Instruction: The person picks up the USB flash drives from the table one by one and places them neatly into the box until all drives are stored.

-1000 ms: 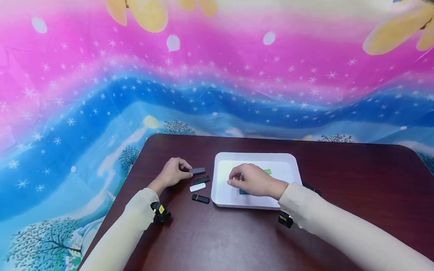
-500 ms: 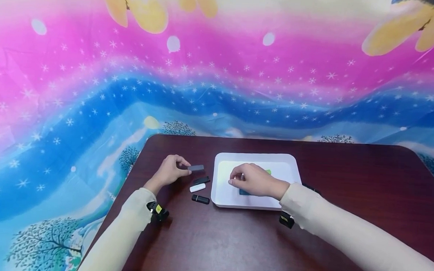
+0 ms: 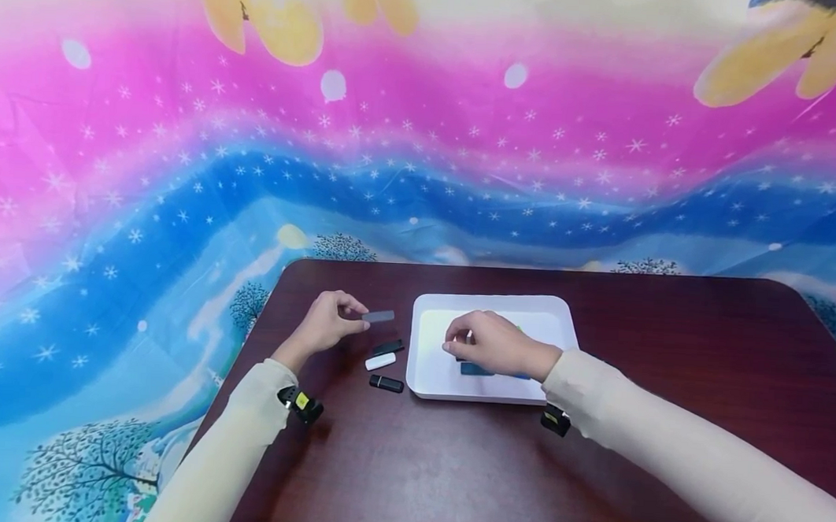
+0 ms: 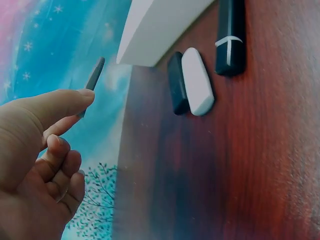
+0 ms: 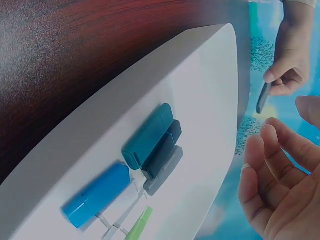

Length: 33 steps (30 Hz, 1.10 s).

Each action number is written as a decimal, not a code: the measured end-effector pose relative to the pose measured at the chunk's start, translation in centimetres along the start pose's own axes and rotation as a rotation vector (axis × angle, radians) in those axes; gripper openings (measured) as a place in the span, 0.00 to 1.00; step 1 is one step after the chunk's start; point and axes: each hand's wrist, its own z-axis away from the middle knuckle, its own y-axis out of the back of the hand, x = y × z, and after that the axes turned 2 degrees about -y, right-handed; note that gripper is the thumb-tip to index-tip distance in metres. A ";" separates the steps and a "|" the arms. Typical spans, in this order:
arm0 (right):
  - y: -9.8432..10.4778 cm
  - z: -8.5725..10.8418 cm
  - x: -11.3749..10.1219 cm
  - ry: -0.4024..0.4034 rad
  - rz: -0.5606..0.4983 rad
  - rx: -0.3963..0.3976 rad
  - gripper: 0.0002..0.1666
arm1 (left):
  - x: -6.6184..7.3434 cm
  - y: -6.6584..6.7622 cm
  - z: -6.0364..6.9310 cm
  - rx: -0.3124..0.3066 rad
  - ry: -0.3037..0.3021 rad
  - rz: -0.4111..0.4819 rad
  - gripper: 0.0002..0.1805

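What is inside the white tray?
Inside the white tray lie a teal stick, dark stick, gray stick, blue stick and green stick. The right hand covers part in the head view, and the right wrist view crops the tray, so more may be hidden.

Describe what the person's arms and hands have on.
The left sleeve and right sleeve are long, plain and cream, with crumpled cuffs. The left wrist device is black with a yellow patch; the right wrist device is also black. The left hand and right hand are ungloved.
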 end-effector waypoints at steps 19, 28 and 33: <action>1.5 0.4 0.8 0.006 0.011 0.027 0.10 | 4.3 0.5 -0.7 -0.022 -0.107 -0.037 0.12; 2.2 1.1 1.8 -0.037 -0.003 0.038 0.10 | 5.5 -0.7 -1.3 -0.037 -0.122 0.007 0.12; 2.5 1.5 2.3 -0.054 0.004 0.039 0.10 | 6.1 -1.4 -1.6 -0.054 -0.139 -0.001 0.11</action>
